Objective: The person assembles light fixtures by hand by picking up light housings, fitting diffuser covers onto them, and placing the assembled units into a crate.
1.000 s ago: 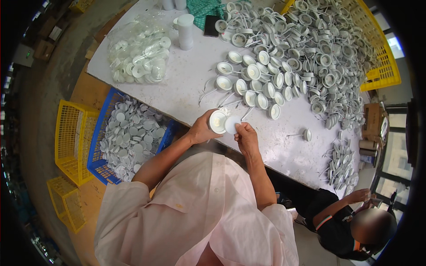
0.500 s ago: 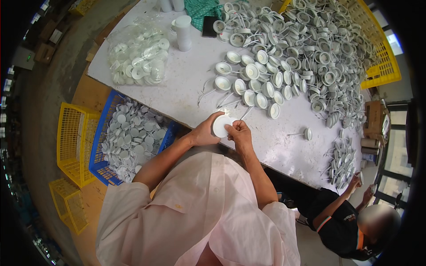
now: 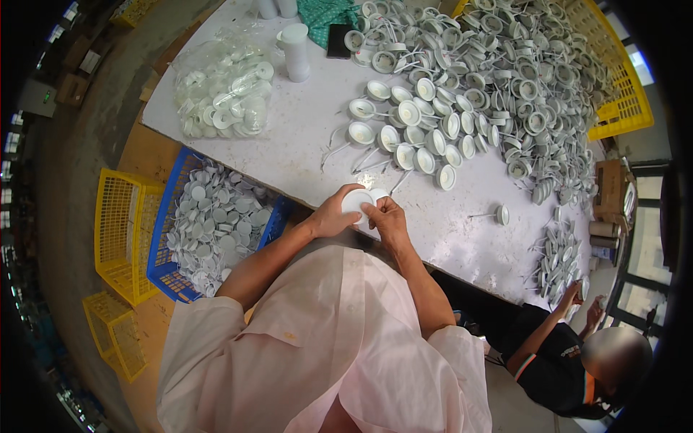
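Note:
At the near edge of the table, my left hand [image 3: 331, 217] grips a round white disc [image 3: 355, 201] by its rim, with the thumb along its lower edge. My right hand [image 3: 390, 222] pinches in from the other side, its thumb pressing on the disc's face. Behind the disc, next to the right fingers, the rim of a second white round piece [image 3: 378, 193] shows; the rest of it is covered. Just beyond my hands lie several white round lamp-like cups with wires [image 3: 408, 113], most with the hollow side up.
A large heap of grey-white rings [image 3: 534, 90] fills the far right, beside a yellow crate [image 3: 622, 108]. At left are a bag of white parts [image 3: 224, 94], stacked white discs [image 3: 295, 54] and a blue crate [image 3: 160, 252] of finished-looking discs. A co-worker [image 3: 552, 353] handles parts at right.
The disc has tilted slightly in my hands, and my left thumb now lies on its lower face. More of the second white piece shows behind it. The co-worker's hands have shifted a little.

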Demonstrator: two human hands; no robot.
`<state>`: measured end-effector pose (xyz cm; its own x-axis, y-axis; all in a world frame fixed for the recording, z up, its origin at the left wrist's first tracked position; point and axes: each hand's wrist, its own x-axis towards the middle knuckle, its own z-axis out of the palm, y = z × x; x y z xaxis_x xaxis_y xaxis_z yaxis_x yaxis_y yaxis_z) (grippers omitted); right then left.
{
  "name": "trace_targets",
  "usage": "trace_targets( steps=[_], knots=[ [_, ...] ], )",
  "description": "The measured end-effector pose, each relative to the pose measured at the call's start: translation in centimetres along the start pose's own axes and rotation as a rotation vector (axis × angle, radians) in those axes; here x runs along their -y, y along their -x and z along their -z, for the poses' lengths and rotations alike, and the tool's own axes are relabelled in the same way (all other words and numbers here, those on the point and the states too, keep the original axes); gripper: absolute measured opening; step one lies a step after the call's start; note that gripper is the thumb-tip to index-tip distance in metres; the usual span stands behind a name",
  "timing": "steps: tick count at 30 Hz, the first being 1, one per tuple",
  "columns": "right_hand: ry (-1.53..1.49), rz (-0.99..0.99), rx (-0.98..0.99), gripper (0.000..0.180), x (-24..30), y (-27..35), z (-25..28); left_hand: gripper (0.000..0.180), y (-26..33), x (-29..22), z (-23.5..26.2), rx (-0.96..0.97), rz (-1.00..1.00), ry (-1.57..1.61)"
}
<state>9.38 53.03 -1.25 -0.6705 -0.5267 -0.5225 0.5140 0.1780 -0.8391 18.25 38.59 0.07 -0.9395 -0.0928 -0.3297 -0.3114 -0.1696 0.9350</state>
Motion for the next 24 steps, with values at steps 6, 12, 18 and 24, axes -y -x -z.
trace_targets(
  steps=[6, 12, 18, 24],
  knots=[
    [0.105, -0.016, 0.000, 0.025, -1.2, -0.7, -0.6, 0.054, 0.1, 0.8, 0.5, -0.039, 0.001, -0.050],
    [0.101, -0.093, 0.059, 0.019, -0.8, 0.7, -2.8, 0.036, 0.8, 4.9, 2.3, -0.139, 0.022, 0.169],
    [0.412, 0.129, -0.191, 0.021, -7.0, -1.7, 3.2, 0.030, 4.7, 11.2, 11.2, -0.678, 0.096, 0.204],
    [0.514, 0.199, -0.769, 0.023, -9.2, -2.5, 15.1, 0.036, 13.8, 18.7, 24.1, -0.832, 0.168, 0.491]
  ],
)
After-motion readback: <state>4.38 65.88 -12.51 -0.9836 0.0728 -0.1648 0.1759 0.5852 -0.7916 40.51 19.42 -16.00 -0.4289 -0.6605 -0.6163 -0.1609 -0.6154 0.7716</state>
